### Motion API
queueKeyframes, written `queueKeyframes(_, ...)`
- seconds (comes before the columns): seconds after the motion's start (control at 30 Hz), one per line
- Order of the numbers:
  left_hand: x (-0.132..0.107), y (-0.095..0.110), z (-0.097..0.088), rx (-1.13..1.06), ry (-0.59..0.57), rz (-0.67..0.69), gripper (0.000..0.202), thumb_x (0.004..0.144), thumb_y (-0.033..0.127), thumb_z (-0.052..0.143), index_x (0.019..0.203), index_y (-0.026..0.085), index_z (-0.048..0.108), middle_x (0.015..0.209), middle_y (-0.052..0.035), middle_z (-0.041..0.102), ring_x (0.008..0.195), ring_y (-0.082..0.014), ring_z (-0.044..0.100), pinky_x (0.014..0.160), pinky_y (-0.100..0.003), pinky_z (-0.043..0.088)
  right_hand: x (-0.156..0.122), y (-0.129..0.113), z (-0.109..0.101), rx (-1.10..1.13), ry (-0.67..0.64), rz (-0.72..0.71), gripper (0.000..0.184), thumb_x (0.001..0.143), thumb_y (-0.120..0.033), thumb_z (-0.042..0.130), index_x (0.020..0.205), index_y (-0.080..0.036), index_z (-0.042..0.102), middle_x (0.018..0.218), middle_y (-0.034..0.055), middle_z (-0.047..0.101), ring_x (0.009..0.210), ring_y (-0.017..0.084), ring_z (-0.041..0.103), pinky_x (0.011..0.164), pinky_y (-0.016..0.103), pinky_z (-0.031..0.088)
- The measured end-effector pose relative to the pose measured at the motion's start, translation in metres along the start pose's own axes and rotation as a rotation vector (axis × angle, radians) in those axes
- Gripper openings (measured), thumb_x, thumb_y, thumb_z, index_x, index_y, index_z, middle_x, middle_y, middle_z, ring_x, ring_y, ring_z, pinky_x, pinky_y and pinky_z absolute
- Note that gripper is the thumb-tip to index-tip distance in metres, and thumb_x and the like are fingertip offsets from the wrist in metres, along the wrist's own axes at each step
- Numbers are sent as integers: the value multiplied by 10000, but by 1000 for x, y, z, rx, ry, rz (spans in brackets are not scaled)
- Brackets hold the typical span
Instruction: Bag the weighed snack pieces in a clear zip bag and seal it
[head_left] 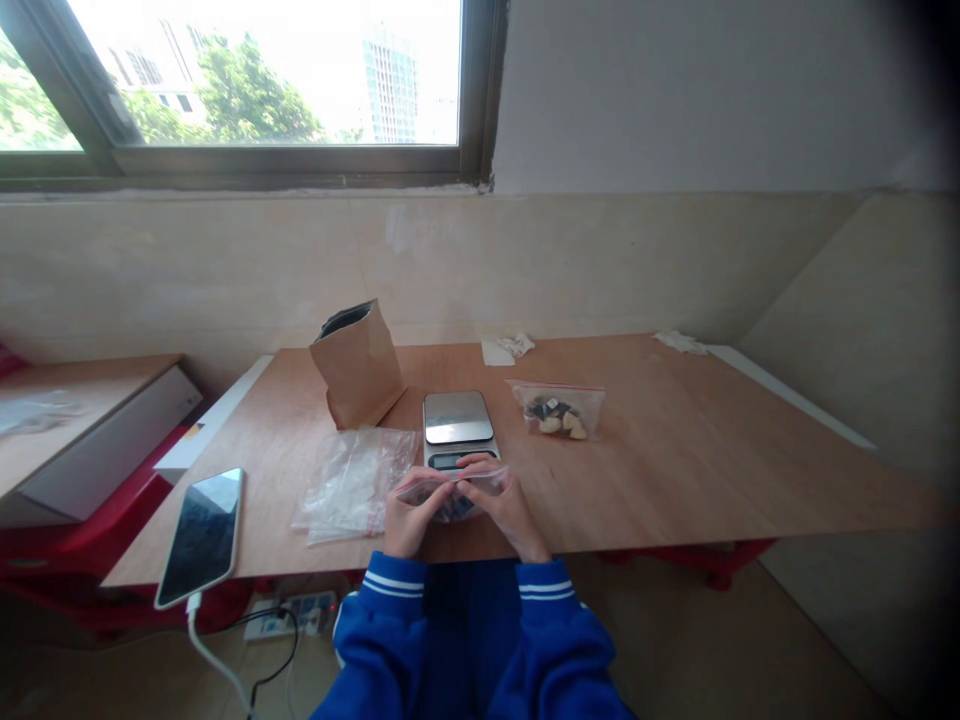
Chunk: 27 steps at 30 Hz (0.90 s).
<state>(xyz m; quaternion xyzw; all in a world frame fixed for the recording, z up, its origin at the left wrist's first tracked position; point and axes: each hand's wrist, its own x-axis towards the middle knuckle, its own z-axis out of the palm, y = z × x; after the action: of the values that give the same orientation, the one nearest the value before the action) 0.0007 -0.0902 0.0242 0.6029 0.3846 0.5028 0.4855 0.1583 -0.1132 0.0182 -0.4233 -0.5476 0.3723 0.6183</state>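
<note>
Both of my hands pinch the top edge of a clear zip bag (455,508) at the table's front edge. My left hand (409,515) is closed on the bag's left part, and my right hand (504,505) grips its right part, the thumbs meeting near the middle. Dark bits show inside the bag, too hidden to name. Just beyond my fingers stands a digital scale (456,418) with a bare metal plate; its display is partly covered by my right hand. A stack of flat clear zip bags (352,485) lies beside my left hand.
An open brown paper bag (360,362) stands behind the clear bags. Right of the scale lies a filled zip bag (559,412) with pale and dark pieces. A phone (201,535) on a white cable (210,655) sits at the left edge. Crumpled tissue (514,345) lies near the wall.
</note>
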Motion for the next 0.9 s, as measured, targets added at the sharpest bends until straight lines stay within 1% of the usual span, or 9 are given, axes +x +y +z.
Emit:
queueKeyframes(0.13,0,2,0,44,-2,55,149,744,304,708,780,160,705,833,-70,676,849,-201,634,788,-310,498,1,1,1,-39,-10,-4,113,757,-344,704,809,-250,740,965,46,660,973,214,614,930,381,467)
queueKeyframes(0.27,1,3,0,50,-1,56,153,732,312,719,760,162,725,816,-79,688,850,-211,636,782,-317,499,1,2,1,-40,8,9,154,759,-383,699,768,-237,749,910,45,655,906,201,624,868,353,493)
queueKeyframes(0.43,1,2,2,52,23,64,159,727,316,725,750,159,731,808,-77,690,847,-207,635,774,-311,500,-1,0,2,-37,34,10,172,773,-370,693,748,-208,747,844,40,649,854,185,620,827,322,493)
queueKeyframes(0.63,1,-5,2,49,54,47,167,735,333,715,769,171,741,822,-78,700,853,-215,641,765,-314,505,-1,-1,4,-7,92,-5,180,783,-368,688,710,-212,741,819,38,659,832,187,628,823,322,481)
queueKeyframes(0.77,2,-8,2,21,81,6,193,748,349,696,794,166,737,831,-77,708,847,-212,646,746,-304,506,-1,-3,4,-5,97,0,251,817,-395,644,689,-202,741,803,44,663,829,189,630,805,312,483)
queueKeyframes(0.83,2,-8,3,-6,94,-27,215,749,361,692,801,157,732,834,-76,712,845,-210,649,749,-301,508,-1,-4,4,5,91,25,287,824,-429,624,715,-192,745,819,52,674,840,198,635,792,309,494)
queueKeyframes(0.9,3,-8,5,-37,110,-66,236,747,373,691,809,148,724,827,-73,715,829,-204,653,755,-302,509,-1,-4,4,49,82,78,317,829,-465,603,793,-183,745,834,55,692,822,203,648,766,312,512)
